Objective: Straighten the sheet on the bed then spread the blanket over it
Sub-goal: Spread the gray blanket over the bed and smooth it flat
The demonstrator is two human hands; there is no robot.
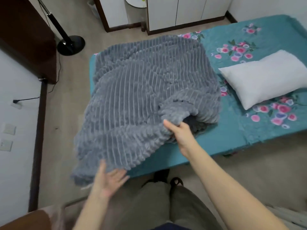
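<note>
Clutching blanket (141, 90), right hand (181, 131); left hand (109, 178) splayed below.

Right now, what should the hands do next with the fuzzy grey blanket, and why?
Probably the left hand, open beside the hanging corner, should take hold of it. The right hand grips the bunched near edge, the blanket lies heaped over one end, and the sheet around the pillow is uncovered. Two holds would likely spread it evenly.
</note>
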